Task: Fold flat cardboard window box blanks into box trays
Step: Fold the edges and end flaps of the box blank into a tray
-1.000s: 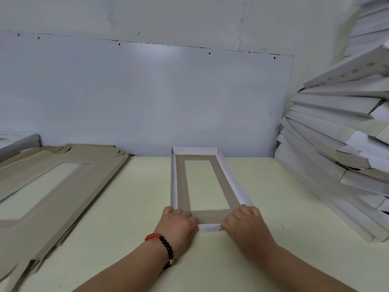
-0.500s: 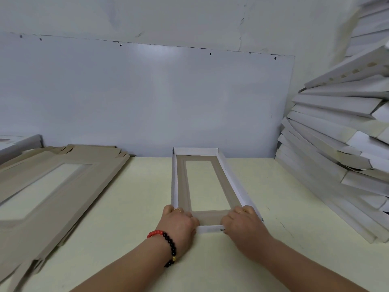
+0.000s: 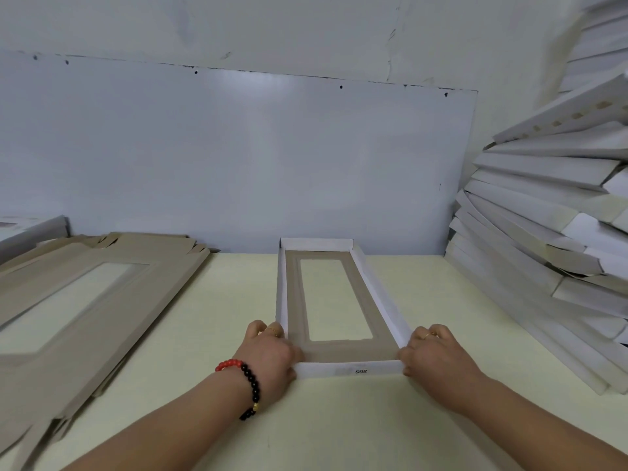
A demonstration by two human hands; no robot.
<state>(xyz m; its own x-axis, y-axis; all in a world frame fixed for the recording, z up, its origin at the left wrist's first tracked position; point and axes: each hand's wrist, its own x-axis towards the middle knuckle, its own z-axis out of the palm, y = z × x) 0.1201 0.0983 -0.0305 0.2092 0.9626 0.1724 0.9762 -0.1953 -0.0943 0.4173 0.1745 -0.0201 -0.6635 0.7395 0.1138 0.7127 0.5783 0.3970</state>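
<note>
Item: one window box tray (image 3: 334,300), centre of the table (image 3: 210,300), four white walls standing, brown inner face and window opening upward.

Change noted: a second ago our two hands sat close together over the near end wall, pressing at its middle. They have since slid apart to the two near corners, and the printed near wall now shows bare between them. We judge this to mean the near end is folded up and its corners are being set; this tray looks all but finished.

Left hand (image 3: 270,351): at the near-left corner, fingers curled shut around the corner, a beaded bracelet (image 3: 246,380) at the wrist.

Right hand (image 3: 433,356): at the near-right corner, fingers closed against the corner.

Orientation: long axis runs from 6 o'clock to 12 o'clock, the far end just short of the wall panel (image 3: 238,158).

Stock: flat blanks (image 3: 88,294) at 9 o'clock, unfolded. Finished trays (image 3: 543,239) stacked at 3 o'clock.
</note>
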